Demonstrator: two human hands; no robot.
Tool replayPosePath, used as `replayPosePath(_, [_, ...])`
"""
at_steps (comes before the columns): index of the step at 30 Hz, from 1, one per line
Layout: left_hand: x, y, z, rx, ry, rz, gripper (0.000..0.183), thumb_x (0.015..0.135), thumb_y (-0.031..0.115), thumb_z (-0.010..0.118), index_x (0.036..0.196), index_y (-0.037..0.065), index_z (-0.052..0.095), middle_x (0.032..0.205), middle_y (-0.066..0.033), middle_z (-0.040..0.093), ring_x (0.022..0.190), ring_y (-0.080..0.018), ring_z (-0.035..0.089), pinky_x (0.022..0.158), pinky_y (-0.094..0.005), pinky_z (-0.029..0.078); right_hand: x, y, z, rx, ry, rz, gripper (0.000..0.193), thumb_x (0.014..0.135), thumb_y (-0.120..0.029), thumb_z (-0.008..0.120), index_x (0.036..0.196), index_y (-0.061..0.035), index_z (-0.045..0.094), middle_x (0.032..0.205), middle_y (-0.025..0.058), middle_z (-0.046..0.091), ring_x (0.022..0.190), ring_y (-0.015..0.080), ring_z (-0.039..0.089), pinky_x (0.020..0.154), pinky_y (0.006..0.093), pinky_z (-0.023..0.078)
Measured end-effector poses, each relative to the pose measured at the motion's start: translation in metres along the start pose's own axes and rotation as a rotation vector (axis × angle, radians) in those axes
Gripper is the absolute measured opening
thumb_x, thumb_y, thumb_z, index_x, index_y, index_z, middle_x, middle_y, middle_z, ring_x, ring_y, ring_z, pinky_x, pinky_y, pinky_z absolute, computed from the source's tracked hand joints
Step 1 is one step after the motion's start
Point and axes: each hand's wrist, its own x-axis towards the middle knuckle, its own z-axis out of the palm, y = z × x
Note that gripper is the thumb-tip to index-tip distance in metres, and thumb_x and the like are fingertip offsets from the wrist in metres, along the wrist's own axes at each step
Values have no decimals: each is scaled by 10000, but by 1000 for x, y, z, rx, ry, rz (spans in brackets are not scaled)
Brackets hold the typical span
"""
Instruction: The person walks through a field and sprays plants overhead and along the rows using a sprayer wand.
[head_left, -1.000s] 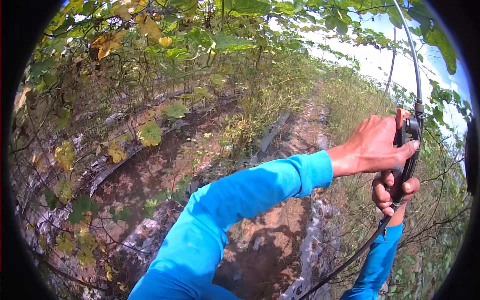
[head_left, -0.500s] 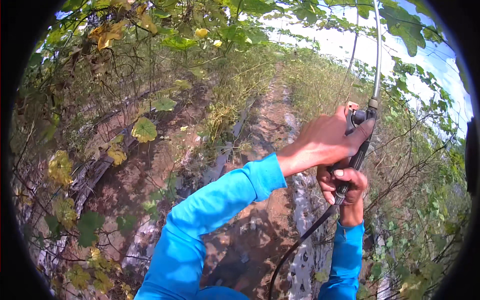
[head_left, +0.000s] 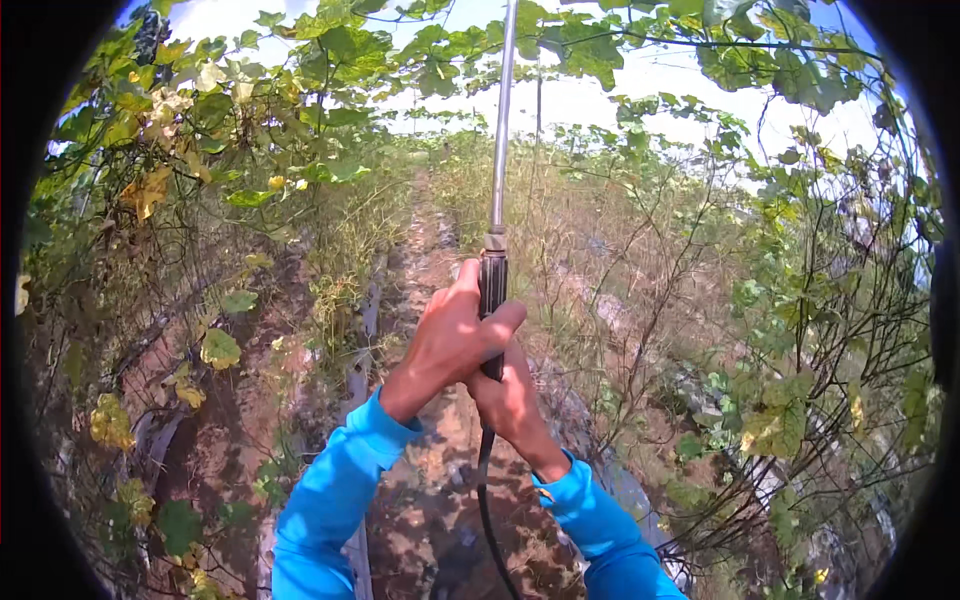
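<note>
Between my hands a spray lance stands nearly upright, with a black ribbed handle (head_left: pixel 493 285) and a long silver tube (head_left: pixel 502 140) that runs up out of the picture. My left hand (head_left: pixel 450 335) is closed around the upper handle, its thumb lying across the front. Just below, my right hand (head_left: pixel 510 405) grips the handle's lower end; its fingers are partly hidden behind the left hand. A black hose (head_left: pixel 487 510) hangs from the bottom of the handle. Both arms wear bright blue sleeves.
Leafy vines (head_left: pixel 590 55) hang from wires overhead. Dry, tangled stems (head_left: pixel 690 260) stand on the right, yellowing leaves (head_left: pixel 110 420) on the left. A dirt path (head_left: pixel 420 240) runs away ahead, with strips of sheeting (head_left: pixel 360 390) along the ground.
The lance and both hands have shifted from the right to the middle of the view, and the lance stands at a different tilt. The view has turned, showing more growth on the right.
</note>
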Motion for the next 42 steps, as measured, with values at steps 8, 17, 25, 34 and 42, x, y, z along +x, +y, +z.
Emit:
replayPosePath(8, [-61,57,57,-386,-191,117,358,853,306,576,1016,-11,612,968,-134,630,907,-228,610,831,-358,484,-90,-69,-107,-285,-77,-387,668,750,-320,812,1230,42,522,970,187,677,830,316,704,764,409,569])
replayPosePath(17, [-102,176,103,-923,-320,-89,350,799,253,513,1028,-8,555,944,-176,642,893,-266,628,837,-380,524,-171,-170,-172,-151,-33,-14,614,744,-369,822,1141,3,536,840,130,656,749,282,683,681,405,539])
replayPosePath(25, [-168,252,65,-958,-326,-84,383,758,310,521,970,-9,521,842,-128,566,841,-293,630,786,-387,520,-235,-228,-133,-321,46,-168,742,763,-404,807,1183,80,433,791,143,613,720,291,658,603,393,503])
replayPosePath(34, [-273,248,1,-1129,-518,-82,494,692,269,587,1105,10,505,902,-105,533,851,-325,630,783,-429,522,-344,-310,-64,-215,-69,185,688,789,-397,794,1174,19,405,779,113,585,670,253,624,593,412,488])
replayPosePath(42, [-335,270,15,-1216,-609,-208,530,699,250,592,1185,54,515,927,-109,541,870,-354,648,776,-451,546,-421,-329,-60,-312,53,125,751,761,-433,817,1183,49,425,788,108,566,653,254,599,584,424,482])
